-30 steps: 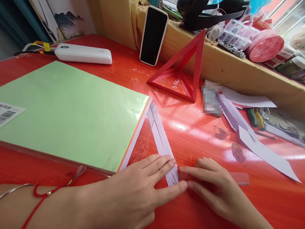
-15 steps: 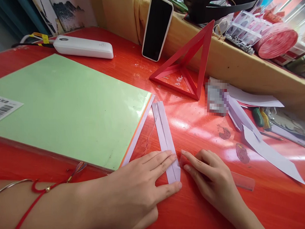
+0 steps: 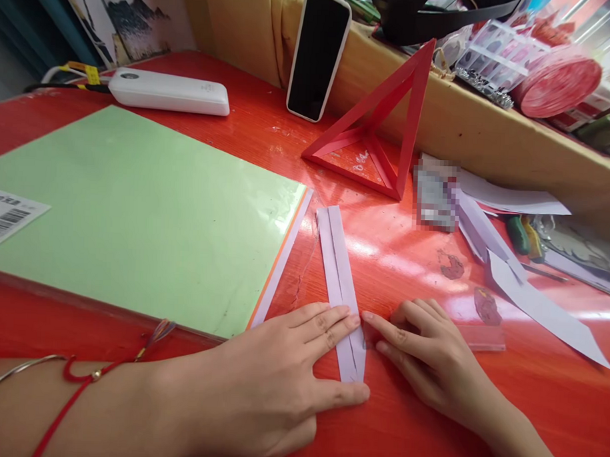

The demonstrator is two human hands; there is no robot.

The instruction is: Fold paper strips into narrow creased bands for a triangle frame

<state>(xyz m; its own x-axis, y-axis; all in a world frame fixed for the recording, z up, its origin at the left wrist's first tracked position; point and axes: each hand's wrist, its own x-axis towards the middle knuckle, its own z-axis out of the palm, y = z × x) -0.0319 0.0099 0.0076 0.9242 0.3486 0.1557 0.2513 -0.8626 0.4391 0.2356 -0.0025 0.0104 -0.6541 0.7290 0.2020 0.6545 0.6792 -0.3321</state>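
A folded lilac paper strip lies lengthwise on the red tabletop, with a crease line along it and a tapered near end. Across its lower part, my left hand lies flat, fingers stretched over the paper and thumb apart beside the near end. My right hand is just to the right, index finger and thumb close to the strip's edge. It grips a clear plastic strip like a ruler, which passes under the hand and shows on its right side; the middle is hidden.
A green paper pack in clear wrapping lies left. Behind stand a red paper pyramid frame and a phone; a white power bank lies back left. Lilac paper scraps and tools lie right.
The folded paper strip has shifted slightly right and towards me, away from the green pack. The clear plastic strip has turned, its right end now farther from me. Both hands stay close together.
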